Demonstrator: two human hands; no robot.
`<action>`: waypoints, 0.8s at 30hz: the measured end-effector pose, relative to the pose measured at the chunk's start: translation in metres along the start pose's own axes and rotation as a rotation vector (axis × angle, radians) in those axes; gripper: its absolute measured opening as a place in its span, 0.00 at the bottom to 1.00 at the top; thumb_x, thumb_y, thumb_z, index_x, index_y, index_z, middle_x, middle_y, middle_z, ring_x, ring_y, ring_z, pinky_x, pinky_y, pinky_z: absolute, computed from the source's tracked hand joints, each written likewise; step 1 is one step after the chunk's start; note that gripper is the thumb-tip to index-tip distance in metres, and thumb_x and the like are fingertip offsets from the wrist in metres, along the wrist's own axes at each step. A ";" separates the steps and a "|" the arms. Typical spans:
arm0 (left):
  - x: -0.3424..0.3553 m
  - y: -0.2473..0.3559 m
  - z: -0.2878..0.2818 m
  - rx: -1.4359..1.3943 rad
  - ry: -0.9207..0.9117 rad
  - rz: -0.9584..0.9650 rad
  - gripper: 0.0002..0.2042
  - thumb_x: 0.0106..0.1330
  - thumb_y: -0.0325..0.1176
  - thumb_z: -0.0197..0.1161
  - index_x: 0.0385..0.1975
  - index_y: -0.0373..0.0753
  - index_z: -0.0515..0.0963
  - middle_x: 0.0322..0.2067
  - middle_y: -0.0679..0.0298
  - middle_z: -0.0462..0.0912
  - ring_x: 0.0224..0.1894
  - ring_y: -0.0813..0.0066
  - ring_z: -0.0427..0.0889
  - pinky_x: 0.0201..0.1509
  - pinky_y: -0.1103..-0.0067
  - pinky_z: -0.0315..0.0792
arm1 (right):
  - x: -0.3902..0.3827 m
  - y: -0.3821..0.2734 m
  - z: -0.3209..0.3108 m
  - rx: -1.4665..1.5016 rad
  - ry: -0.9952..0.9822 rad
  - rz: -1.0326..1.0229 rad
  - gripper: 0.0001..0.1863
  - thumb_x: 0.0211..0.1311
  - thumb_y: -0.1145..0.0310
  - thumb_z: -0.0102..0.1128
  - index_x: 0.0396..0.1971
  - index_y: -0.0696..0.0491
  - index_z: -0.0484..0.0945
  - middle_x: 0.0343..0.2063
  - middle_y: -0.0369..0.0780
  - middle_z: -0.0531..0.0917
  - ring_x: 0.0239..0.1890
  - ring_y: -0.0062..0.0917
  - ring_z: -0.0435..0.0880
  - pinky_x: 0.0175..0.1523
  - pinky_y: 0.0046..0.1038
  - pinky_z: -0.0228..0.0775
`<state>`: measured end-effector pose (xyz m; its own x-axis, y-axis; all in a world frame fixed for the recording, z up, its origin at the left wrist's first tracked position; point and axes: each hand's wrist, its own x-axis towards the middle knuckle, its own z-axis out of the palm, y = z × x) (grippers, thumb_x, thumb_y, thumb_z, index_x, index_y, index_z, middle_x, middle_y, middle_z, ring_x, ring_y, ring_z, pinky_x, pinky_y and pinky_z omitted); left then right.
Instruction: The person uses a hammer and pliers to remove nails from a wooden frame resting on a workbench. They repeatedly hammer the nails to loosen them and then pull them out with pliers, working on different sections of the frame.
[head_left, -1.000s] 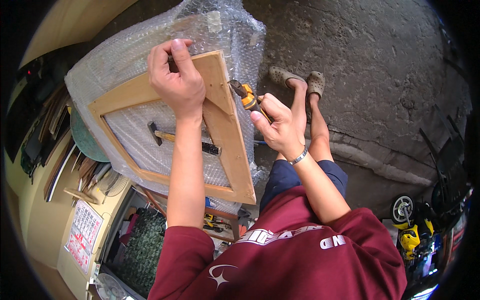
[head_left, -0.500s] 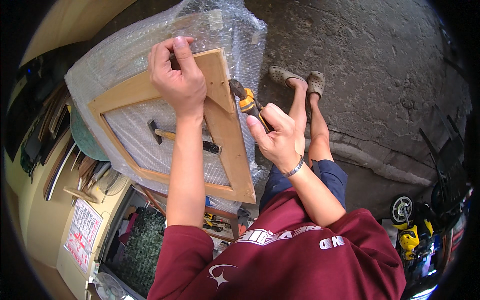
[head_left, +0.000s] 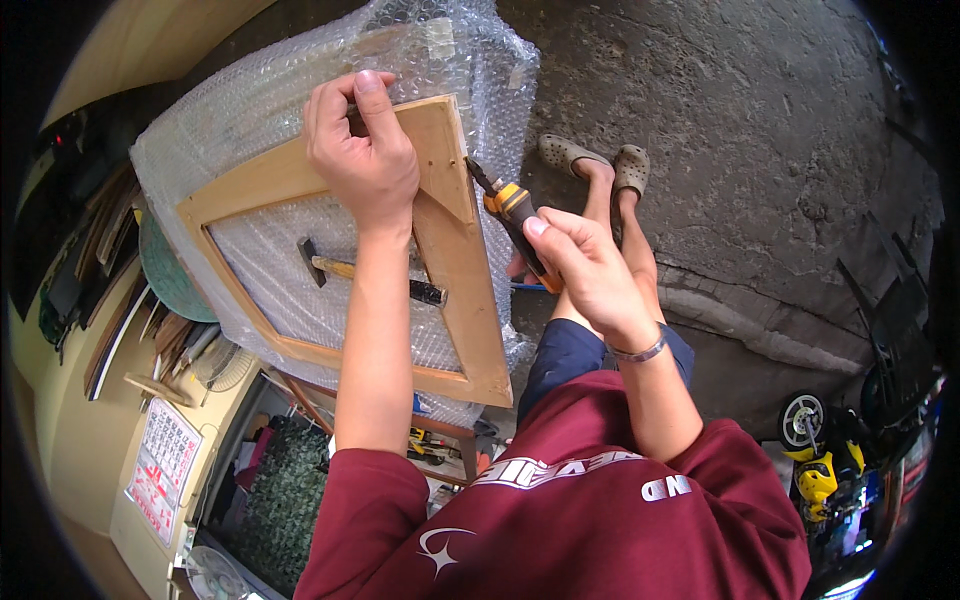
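Note:
A wooden frame (head_left: 466, 330) with an open middle lies on bubble wrap (head_left: 250, 120). My left hand (head_left: 363, 150) has its fingers curled at the frame's upper edge, gripping it near the upper right corner. In my right hand (head_left: 585, 265) are yellow and black pliers (head_left: 510, 200), angled so their dark jaws are at the frame's right edge near that corner. A hammer with a dark head and wooden handle (head_left: 335, 268) lies within the frame's opening, reaching across its right side toward the rail.
The wrapped stack rests on a wooden stand. Stacked boards (head_left: 105, 240), a green round object (head_left: 170, 275) and a fan (head_left: 222, 368) are at the left. Rough concrete floor (head_left: 740, 150) lies at the right, with my legs and clogs (head_left: 630, 170). A yellow-black motorbike (head_left: 820, 480) is at lower right.
My right hand has moved right and down, with the pliers now more steeply angled and more of their handle showing. My left hand has shifted slightly up and right with the frame's corner.

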<state>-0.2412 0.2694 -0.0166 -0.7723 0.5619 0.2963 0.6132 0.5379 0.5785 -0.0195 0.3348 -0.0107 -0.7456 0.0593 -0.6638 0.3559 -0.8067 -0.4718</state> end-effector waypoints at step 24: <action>0.002 -0.005 0.003 -0.010 0.054 0.049 0.11 0.73 0.35 0.61 0.26 0.40 0.79 0.27 0.67 0.83 0.33 0.65 0.78 0.43 0.71 0.69 | -0.004 -0.062 -0.008 -0.019 -0.009 0.329 0.22 0.76 0.49 0.54 0.39 0.56 0.80 0.21 0.31 0.75 0.22 0.17 0.79 0.27 0.21 0.72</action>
<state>-0.2454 0.2702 -0.0209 -0.7492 0.5525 0.3652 0.6493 0.5042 0.5693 -0.0339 0.3895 0.0169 -0.5942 -0.2080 -0.7770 0.5889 -0.7705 -0.2441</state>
